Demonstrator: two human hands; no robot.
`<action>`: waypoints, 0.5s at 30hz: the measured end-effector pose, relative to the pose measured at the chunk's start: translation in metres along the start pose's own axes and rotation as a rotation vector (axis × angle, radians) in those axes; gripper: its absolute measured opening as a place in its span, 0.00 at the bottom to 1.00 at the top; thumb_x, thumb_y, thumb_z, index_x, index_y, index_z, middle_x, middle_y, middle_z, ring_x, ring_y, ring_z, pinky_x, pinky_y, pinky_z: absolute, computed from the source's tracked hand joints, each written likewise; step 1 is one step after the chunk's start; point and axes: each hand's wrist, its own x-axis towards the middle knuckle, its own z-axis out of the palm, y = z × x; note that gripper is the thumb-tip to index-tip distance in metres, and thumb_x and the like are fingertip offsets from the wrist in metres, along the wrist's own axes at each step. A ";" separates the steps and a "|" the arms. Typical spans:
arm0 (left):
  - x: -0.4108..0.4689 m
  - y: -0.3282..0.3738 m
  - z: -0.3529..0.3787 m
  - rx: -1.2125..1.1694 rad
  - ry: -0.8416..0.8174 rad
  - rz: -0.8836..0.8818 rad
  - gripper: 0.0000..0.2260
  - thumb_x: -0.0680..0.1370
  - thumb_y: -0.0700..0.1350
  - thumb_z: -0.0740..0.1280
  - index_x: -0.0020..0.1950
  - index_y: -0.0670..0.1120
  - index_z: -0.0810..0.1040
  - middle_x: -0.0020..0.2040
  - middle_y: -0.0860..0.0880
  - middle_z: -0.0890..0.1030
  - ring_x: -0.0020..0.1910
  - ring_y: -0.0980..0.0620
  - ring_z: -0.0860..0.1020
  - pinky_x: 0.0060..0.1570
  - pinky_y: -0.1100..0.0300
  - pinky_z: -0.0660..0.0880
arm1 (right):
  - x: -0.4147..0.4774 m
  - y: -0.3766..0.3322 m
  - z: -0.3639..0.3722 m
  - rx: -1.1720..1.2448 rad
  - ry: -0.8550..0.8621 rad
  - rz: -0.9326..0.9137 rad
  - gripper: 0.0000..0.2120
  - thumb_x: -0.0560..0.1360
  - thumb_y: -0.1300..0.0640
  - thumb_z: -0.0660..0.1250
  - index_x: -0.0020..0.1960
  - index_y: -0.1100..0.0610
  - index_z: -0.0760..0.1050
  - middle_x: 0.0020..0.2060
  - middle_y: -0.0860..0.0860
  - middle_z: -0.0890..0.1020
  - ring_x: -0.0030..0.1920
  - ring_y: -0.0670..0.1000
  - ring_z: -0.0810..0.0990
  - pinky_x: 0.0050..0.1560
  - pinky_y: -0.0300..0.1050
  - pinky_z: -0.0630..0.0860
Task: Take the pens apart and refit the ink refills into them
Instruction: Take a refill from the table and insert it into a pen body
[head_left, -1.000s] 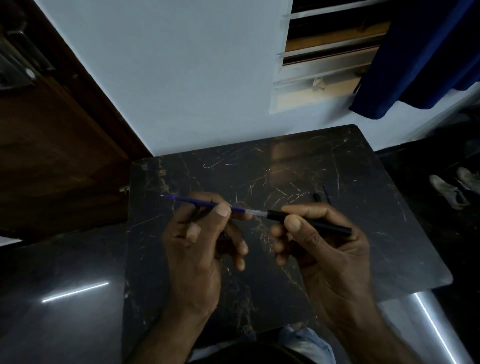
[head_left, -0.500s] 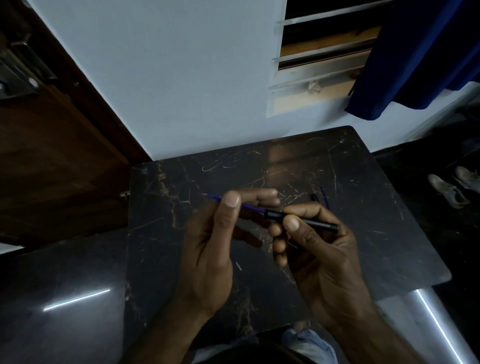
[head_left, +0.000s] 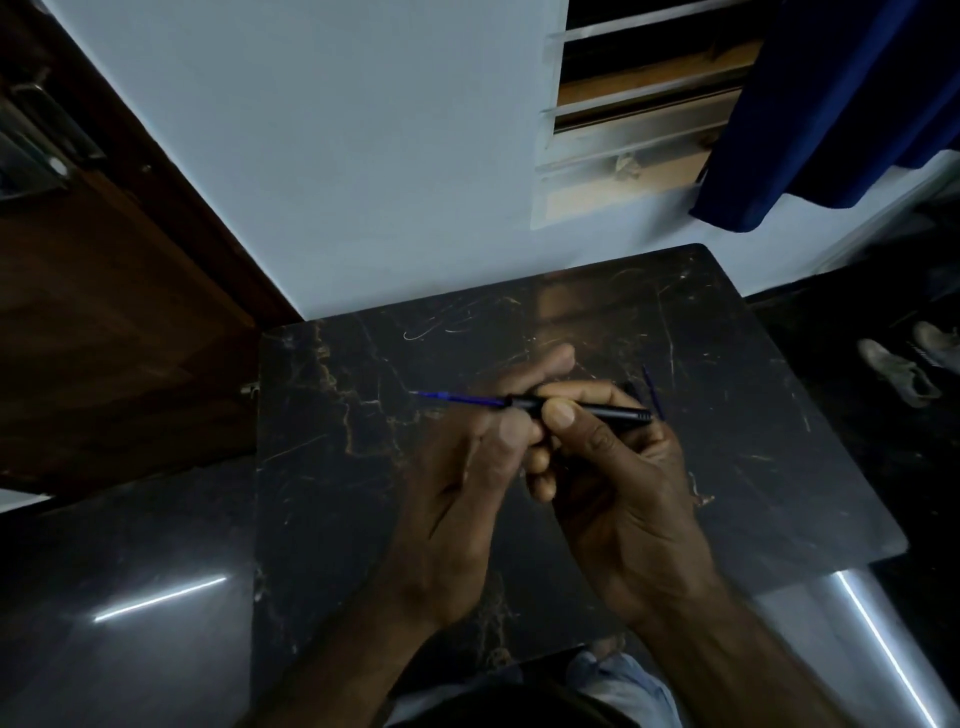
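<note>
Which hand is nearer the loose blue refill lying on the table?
Right. The right hand, gripping the black barrel, sits just left of the loose blue refill, the barrel's end almost reaching it. The left hand is farther left, past the right hand, by the inserted refill.

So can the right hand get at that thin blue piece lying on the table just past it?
Probably not yet. The blue piece lies just beyond the right hand with nothing between, but that hand's grip is on the pen.

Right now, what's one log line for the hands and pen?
left hand: pinches blue refill | right hand: grips black barrel | step: refill partly inserted
</note>
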 end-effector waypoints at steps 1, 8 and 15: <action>-0.001 -0.001 -0.005 0.034 -0.028 0.023 0.25 0.87 0.61 0.56 0.75 0.47 0.76 0.63 0.50 0.84 0.58 0.48 0.83 0.53 0.49 0.81 | 0.001 0.002 0.001 0.046 -0.008 0.020 0.07 0.74 0.61 0.76 0.50 0.62 0.82 0.37 0.55 0.84 0.35 0.49 0.83 0.32 0.40 0.78; -0.011 -0.095 -0.080 0.443 0.298 -0.165 0.08 0.83 0.46 0.70 0.61 0.53 0.83 0.53 0.58 0.87 0.53 0.57 0.86 0.47 0.66 0.82 | -0.005 -0.006 -0.022 0.176 0.091 0.105 0.13 0.66 0.58 0.82 0.46 0.59 0.83 0.36 0.54 0.83 0.33 0.47 0.82 0.30 0.37 0.78; -0.027 -0.231 -0.113 0.776 0.044 -0.645 0.25 0.76 0.41 0.78 0.71 0.49 0.77 0.55 0.54 0.82 0.46 0.62 0.81 0.45 0.66 0.79 | -0.018 -0.013 -0.039 0.144 0.146 0.128 0.13 0.66 0.57 0.82 0.45 0.58 0.81 0.35 0.53 0.82 0.33 0.47 0.80 0.30 0.37 0.77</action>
